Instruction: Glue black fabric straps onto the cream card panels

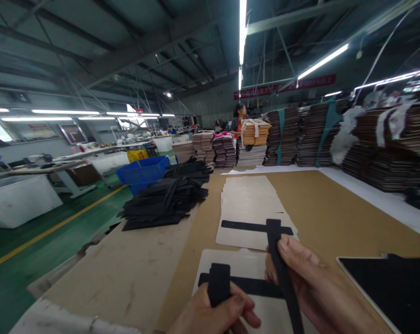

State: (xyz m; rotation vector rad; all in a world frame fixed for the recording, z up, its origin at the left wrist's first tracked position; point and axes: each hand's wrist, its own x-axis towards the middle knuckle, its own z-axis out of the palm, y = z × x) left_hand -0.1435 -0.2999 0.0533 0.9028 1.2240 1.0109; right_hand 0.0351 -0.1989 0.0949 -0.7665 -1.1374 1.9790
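Between the thumb and fingers of my left hand (222, 308) is a short-looking black strip (219, 278), its end sticking up. A longer black strip (278, 260) is pinched in my right hand (310, 273), running from above the thumb down toward the bottom edge. Beneath both hands lies a pale panel (210, 260) with another black strip (255, 285) across it. Just beyond, overlapping pale panels (248, 199) form a row, the nearest with a black strip (242, 226) lying crosswise. My palms hide part of the near panel.
A heap of black strips (164, 199) lies at the table's left, beside a blue bin (143, 171). At right is a black panel with a pale edge (390, 287). Tall stacks of dark sheets (300, 137) line the back. A person (238, 123) stands behind the stacks.
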